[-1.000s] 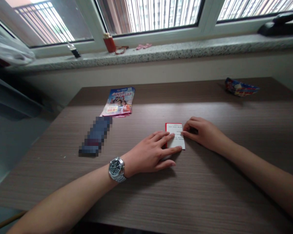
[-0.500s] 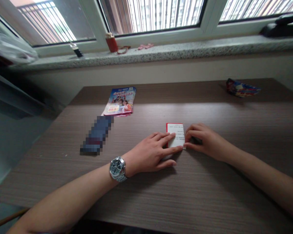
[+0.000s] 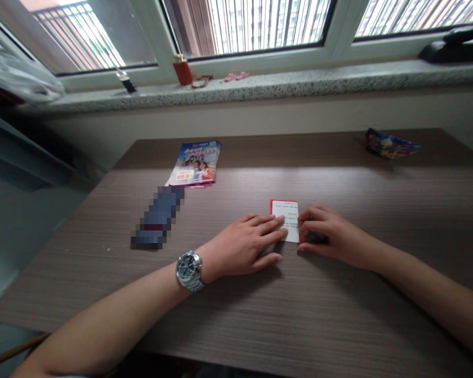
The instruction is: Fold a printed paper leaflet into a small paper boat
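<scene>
A small folded paper (image 3: 292, 211), white with printed lines and a red border on its left and top edges, lies on the table. My left hand (image 3: 244, 244), a silver watch (image 3: 189, 268) on its wrist, rests on it with spread fingers; the fingertips cover the paper's lower left part. At the paper's right edge is my right hand (image 3: 329, 233), its fingers bent. Its index fingertip is against that edge, while the thumb sits apart, just below the lower right corner.
Left of the hands lies a pixelated dark flat object (image 3: 157, 218), with a stack of colourful flyers (image 3: 195, 163) behind it. A folded printed paper (image 3: 390, 144) stands at the far right. On the windowsill (image 3: 299, 81) are a red container (image 3: 182, 71) and a pink item (image 3: 236, 76).
My left fingers have drawn back slightly to the left on the paper. My right hand has shifted a little nearer to me, and its thumb and index finger are wider apart.
</scene>
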Demonstrator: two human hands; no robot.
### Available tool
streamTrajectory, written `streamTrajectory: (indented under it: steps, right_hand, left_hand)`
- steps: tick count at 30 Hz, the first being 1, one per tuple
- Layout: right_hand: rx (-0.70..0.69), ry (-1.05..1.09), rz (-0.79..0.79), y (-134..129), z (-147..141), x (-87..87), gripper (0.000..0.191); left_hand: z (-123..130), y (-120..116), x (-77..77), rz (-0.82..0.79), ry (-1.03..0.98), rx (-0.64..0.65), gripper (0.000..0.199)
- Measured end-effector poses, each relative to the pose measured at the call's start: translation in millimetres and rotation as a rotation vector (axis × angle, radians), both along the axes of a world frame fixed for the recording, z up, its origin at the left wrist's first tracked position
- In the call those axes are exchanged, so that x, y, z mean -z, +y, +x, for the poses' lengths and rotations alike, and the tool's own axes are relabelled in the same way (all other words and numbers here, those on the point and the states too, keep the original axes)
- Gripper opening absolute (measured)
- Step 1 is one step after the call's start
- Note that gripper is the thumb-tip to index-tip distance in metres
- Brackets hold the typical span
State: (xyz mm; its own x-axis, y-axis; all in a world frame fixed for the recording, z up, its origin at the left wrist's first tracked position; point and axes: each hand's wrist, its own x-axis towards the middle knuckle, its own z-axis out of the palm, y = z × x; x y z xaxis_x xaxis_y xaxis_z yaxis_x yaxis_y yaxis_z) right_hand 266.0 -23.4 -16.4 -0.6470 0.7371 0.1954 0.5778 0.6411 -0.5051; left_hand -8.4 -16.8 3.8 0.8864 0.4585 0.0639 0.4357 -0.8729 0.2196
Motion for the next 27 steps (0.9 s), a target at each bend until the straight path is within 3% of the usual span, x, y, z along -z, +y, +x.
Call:
streamTrajectory:
  steps: [10,18,24,27]
  right_hand:
    - [0.059,0.172,-0.075,5,4,2.0,0.009]
    - [0.025,0.096,-0.06,4,2,0.8,0.007]
    - [-0.01,0.1,-0.07,0,3,-3.5,0.011]
    - [0.064,0.158,-0.044,3,5,-2.0,0.008]
  left_hand:
    - [-2,5,-2.5,-0.074,0.006,-0.007,0.049]
    - [-4,11,-2.6,-0.187,0.008,-0.035,0.047]
    - [-4,9,-4.7,-0.165,0.014,-0.027,0.047]
    - [-4,7,-2.9,-0.089,0.012,0.002,0.047]
